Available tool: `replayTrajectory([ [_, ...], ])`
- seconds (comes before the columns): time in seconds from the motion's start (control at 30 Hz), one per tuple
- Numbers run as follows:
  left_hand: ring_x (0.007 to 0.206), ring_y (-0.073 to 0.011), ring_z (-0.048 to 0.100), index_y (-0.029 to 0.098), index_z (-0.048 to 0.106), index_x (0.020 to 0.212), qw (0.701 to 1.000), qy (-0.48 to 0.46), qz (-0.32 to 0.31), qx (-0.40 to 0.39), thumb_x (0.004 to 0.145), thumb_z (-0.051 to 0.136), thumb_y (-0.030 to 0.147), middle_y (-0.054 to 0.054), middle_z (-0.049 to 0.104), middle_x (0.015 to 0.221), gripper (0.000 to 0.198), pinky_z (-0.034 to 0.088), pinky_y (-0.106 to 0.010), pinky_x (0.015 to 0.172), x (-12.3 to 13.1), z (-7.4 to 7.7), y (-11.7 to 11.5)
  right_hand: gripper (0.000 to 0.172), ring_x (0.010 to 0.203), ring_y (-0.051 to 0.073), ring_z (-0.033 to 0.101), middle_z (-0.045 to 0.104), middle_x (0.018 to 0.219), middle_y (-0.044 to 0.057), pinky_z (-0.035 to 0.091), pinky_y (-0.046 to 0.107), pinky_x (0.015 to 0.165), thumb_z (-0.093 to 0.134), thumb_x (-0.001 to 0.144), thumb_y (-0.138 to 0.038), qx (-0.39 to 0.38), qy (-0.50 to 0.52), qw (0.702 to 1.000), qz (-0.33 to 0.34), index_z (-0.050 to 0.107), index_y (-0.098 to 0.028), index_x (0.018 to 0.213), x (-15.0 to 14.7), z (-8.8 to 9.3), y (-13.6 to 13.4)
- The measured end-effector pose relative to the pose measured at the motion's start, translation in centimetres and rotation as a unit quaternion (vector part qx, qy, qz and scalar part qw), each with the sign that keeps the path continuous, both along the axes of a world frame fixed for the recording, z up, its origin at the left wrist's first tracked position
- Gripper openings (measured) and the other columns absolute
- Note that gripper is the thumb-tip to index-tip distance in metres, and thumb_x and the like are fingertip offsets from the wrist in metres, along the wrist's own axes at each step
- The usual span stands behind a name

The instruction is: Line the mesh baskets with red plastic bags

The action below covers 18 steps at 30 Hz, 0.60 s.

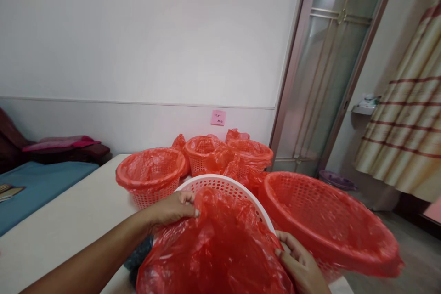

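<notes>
A white plastic basket (225,180) with round holes stands right in front of me. A thin red plastic bag (220,248) lies spread over its near part, leaving the far rim bare. My left hand (175,209) pinches the bag's edge at the basket's left side. On the right, my right hand (299,257) grips the bag's edge close to the basket's rim, its fingers curled. Beside it is a large basket lined with a red bag (327,220), the film folded over its rim. The lower part of the white basket is hidden by the bag.
More red-lined baskets (151,172) stand behind on the white table (86,216). Something dark and fuzzy (138,257) lies under my left forearm. A pink note (218,117) sticks to the wall. A purple basin (337,180) is beyond the table, near a glass door (320,78).
</notes>
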<state>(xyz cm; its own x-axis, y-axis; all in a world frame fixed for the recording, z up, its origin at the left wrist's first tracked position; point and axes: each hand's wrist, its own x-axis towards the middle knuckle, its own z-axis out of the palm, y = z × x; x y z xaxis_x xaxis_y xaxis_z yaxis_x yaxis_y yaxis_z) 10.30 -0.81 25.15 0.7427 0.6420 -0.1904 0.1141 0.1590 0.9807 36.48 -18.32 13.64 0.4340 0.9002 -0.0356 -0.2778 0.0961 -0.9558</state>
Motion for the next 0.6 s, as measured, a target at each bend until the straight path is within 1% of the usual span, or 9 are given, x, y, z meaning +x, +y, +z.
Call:
replayTrajectory([
  [0.07, 0.051, -0.0094, 0.059, 0.018, 0.058, 0.071, 0.998, -0.03, 0.048, 0.011, 0.058, 0.066, 0.009, 0.004, 0.066, 0.061, 0.017, 0.045, -0.019, 0.051, 0.3, 0.1, 0.5, 0.03, 0.074, 0.02, 0.067, 0.074, 0.09, 0.003, 0.053, 0.036, 0.078, 0.078, 0.068, -0.045, -0.001, -0.008, 1.0, 0.003, 0.067, -0.024, 0.087, -0.1, 0.2, -0.1],
  [0.17, 0.05, -0.0075, 0.055, 0.02, 0.052, 0.07, 0.993, -0.081, 0.086, 0.01, 0.054, 0.057, 0.006, 0.008, 0.061, 0.059, 0.023, 0.041, -0.018, 0.049, 0.0, 0.4, 1.7, 0.034, 0.069, 0.019, 0.065, 0.073, 0.086, 0.003, 0.052, 0.031, 0.066, 0.079, 0.065, -0.048, -0.011, -0.01, 1.0, -0.004, 0.067, -0.023, 0.085, -0.4, 0.9, -0.4],
  [0.27, 0.05, -0.0084, 0.055, 0.02, 0.053, 0.071, 0.988, -0.108, 0.109, 0.002, 0.05, 0.055, 0.005, 0.007, 0.061, 0.06, 0.026, 0.042, -0.019, 0.049, -0.8, 0.8, 3.1, 0.035, 0.066, 0.017, 0.063, 0.071, 0.077, 0.001, 0.049, 0.028, 0.061, 0.078, 0.066, -0.051, -0.018, -0.027, 0.999, -0.014, 0.066, -0.023, 0.082, -0.7, 1.6, -0.5],
  [0.37, 0.051, -0.0094, 0.055, 0.018, 0.057, 0.073, 0.984, -0.11, 0.139, -0.011, 0.054, 0.058, 0.01, 0.004, 0.062, 0.061, 0.021, 0.044, -0.02, 0.05, -1.4, 0.7, 4.2, 0.035, 0.064, 0.016, 0.061, 0.069, 0.073, 0.0, 0.048, 0.027, 0.06, 0.077, 0.066, -0.053, -0.017, -0.044, 0.999, -0.019, 0.067, -0.023, 0.081, -0.8, 1.7, -0.4],
  [0.47, 0.05, -0.0088, 0.056, 0.017, 0.058, 0.069, 0.98, -0.1, 0.168, -0.018, 0.063, 0.064, 0.015, 0.004, 0.061, 0.059, 0.009, 0.046, -0.02, 0.05, -2.0, -0.1, 5.3, 0.034, 0.066, 0.017, 0.062, 0.071, 0.079, 0.002, 0.049, 0.029, 0.063, 0.077, 0.066, -0.051, -0.011, -0.037, 0.999, -0.014, 0.067, -0.023, 0.082, -0.5, 1.1, -0.2],
  [0.6, 0.048, -0.0098, 0.057, 0.016, 0.059, 0.067, 0.978, -0.079, 0.187, -0.04, 0.064, 0.071, 0.015, 0.002, 0.063, 0.058, 0.012, 0.047, -0.02, 0.048, -3.0, -2.0, 6.5, 0.03, 0.07, 0.017, 0.064, 0.072, 0.088, 0.002, 0.051, 0.033, 0.076, 0.076, 0.069, -0.048, 0.003, -0.025, 1.0, -0.006, 0.067, -0.025, 0.088, 0.0, -0.2, -0.1],
])
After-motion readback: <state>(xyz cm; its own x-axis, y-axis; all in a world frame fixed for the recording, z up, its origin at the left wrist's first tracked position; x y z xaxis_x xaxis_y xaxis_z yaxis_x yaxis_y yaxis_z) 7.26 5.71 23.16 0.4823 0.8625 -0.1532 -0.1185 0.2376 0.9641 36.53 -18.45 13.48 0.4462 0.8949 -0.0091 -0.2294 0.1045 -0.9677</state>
